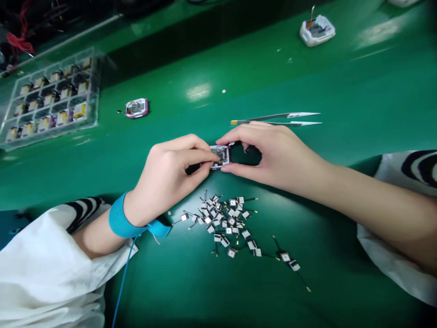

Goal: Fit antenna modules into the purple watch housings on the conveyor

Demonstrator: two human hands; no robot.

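The small cased circuit module [221, 156] lies at frame centre, its long axis apparently left-to-right — the fingers hide its edges — pinched at one end by the left hand [167, 177] and at the other by the right hand [273, 157] — both closed on it.

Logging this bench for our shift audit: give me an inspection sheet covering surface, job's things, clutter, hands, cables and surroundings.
surface: shiny green bench mat, with a small white speck on it
job's things: small open device; pile of small wired squares below it
clutter: tweezers; clear tray of small packs; two other devices
hands: left hand and right hand pinch the device from either side
cables: blue cord runs from the blue wrist strap on the left wrist
surroundings: red wires at far left
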